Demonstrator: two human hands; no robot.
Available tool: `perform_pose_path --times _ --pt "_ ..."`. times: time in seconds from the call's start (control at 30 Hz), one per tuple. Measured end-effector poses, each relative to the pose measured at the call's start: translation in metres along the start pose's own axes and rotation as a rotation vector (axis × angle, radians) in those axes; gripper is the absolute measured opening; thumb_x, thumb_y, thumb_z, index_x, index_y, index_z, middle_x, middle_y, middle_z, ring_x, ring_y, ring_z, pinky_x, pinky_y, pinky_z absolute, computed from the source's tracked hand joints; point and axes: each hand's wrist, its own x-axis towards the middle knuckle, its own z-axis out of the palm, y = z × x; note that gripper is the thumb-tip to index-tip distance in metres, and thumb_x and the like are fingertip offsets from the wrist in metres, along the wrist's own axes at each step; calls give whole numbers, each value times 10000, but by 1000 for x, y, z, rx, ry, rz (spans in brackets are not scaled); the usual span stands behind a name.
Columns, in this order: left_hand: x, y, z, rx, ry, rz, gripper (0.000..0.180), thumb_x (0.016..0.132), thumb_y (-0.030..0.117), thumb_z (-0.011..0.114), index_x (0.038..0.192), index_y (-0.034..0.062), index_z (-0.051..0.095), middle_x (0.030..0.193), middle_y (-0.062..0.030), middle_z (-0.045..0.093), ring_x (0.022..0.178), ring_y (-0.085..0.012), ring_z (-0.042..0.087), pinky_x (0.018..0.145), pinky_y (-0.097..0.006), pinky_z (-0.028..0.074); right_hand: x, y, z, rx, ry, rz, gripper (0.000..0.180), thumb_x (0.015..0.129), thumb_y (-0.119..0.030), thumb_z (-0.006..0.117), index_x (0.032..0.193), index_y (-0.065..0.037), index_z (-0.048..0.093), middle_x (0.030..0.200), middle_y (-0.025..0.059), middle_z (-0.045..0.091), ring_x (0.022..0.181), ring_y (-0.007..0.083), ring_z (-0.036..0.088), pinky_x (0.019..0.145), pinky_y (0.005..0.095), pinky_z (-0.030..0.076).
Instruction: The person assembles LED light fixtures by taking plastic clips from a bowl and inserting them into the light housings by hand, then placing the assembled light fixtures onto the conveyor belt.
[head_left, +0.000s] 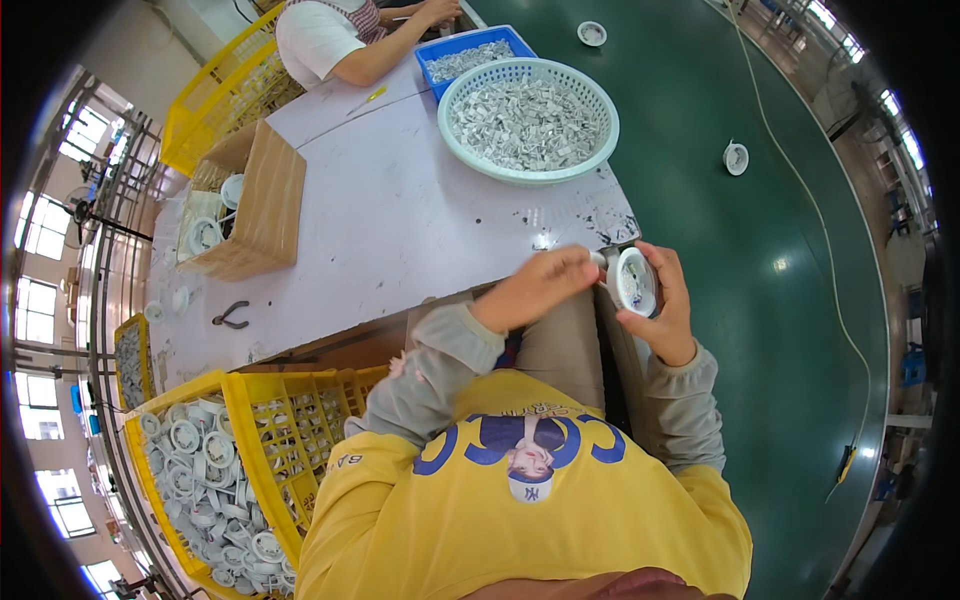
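Note:
My right hand (665,305) is wrapped round a white round plastic housing (634,282), just off the table's right corner. Its open face is turned up toward me, and small parts show inside its rim. Beside it, on the left, my left hand (545,287) is closed, thumb and fingers pinched at a small pale piece (599,262) by the housing's edge. I cannot make out what that piece is, or whether it is joined to the housing. Grey sleeve covers end at both wrists.
On the white table (400,235) stand a pale basket (530,173) of small silvery parts, a blue tray (436,50), a cardboard box (270,205) and pliers (231,316). A yellow crate (245,420) of white housings is at my left. Two housings (736,158) lie on the green belt (770,330). A co-worker (330,45) sits opposite.

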Motion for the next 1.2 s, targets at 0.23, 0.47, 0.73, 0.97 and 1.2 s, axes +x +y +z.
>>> perform_pose_path --times 0.23,0.47,0.73,0.97,1.2 --pt "-3 -41 20 108 -12 42 461 894 295 479 1223 -12 382 1172 -78 463 1103 -155 420 950 -304 326 5 16 13 -195 11 77 645 586 -205 777 1071 22 416 989 85 426 896 177 488 795 285 406" --pt "-9 -34 11 -124 99 -65 482 897 174 428 1321 1 276 1260 -82 395 1168 -160 356 989 -301 278 27 11 18 -479 -384 -65 715 712 -270 631 1253 54 293 1029 224 385 938 352 434 832 369 375" --pt "-34 -81 -4 -42 223 -66 384 855 152 400 1190 -32 443 1119 -124 524 1041 -171 463 918 -284 337 61 -13 6 -576 -566 -232 462 700 -202 685 1074 22 534 1016 190 502 936 322 496 790 362 418" --pt "-35 -86 6 163 70 -144 311 821 134 455 1073 -39 515 925 -102 601 847 -137 534 765 -282 426 189 1 22 -690 -415 -477 298 703 -167 671 963 -39 602 934 138 577 884 303 540 763 360 431" --pt "-31 -89 10 171 83 -132 243 801 119 497 994 -21 547 892 -109 597 812 -145 542 739 -280 429 236 67 49 -781 -828 44 299 703 -164 646 960 -19 598 870 153 597 822 298 569 737 358 439"
